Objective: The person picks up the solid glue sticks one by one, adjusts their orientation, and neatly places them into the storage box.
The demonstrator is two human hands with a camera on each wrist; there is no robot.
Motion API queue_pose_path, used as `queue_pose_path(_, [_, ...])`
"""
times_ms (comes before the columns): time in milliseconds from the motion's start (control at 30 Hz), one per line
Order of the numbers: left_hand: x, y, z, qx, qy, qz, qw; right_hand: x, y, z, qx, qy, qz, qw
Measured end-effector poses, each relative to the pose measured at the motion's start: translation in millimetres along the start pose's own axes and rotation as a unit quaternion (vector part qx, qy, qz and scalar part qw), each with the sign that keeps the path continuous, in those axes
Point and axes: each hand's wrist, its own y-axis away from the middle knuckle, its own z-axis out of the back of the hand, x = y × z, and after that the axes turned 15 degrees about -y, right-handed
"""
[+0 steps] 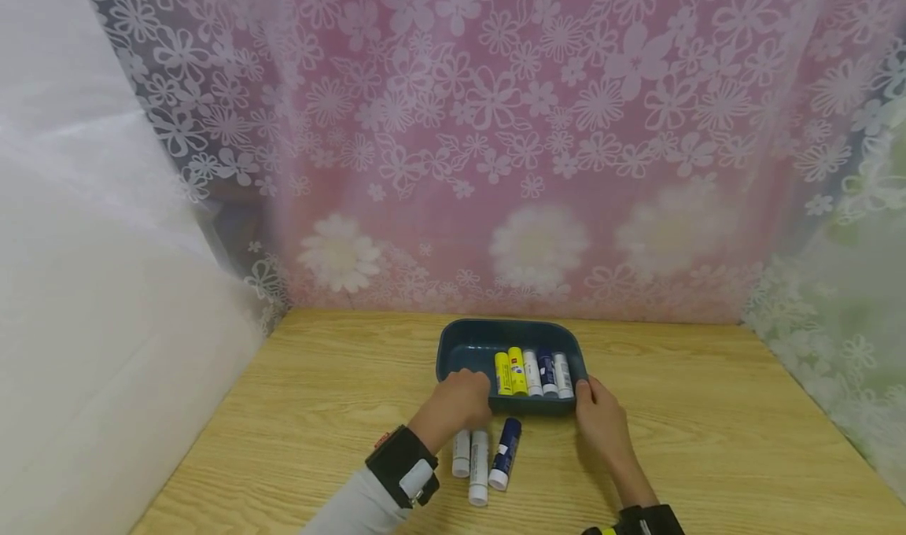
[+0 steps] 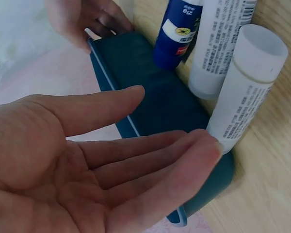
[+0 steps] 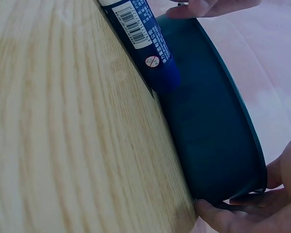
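Note:
A dark teal plastic tray stands on the table, with a row of yellow, white and navy glue sticks along its right side. My right hand holds the tray's right front corner, thumb and fingers around it in the right wrist view. Over the tray's left front edge is my left hand, its palm bare and its thumb apart from the fingers. Its forefinger tip is right at a white glue stick. Beside that lie another white glue stick and a navy one, in front of the tray.
The wood-grain table ends at a pink floral curtain behind the tray. White sheeting hangs at the left, and a pale green floral sheet borders the right side. Both wrists wear black straps.

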Motion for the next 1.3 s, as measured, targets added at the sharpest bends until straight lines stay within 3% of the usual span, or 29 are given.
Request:
queue_pose_path(533, [-6.1, 4.1, -11.9, 0.010, -0.043, 0.008, 0.9990, 0, -1, -0.7, -0.003, -0.002, 0.006, 1.000])
queue_pose_path(1300, [-6.5, 10.7, -25.6, -0.036, -0.103, 0.024, 0.9938, -1, 0, -1.2, -0.004, -0.003, 0.006, 1.000])
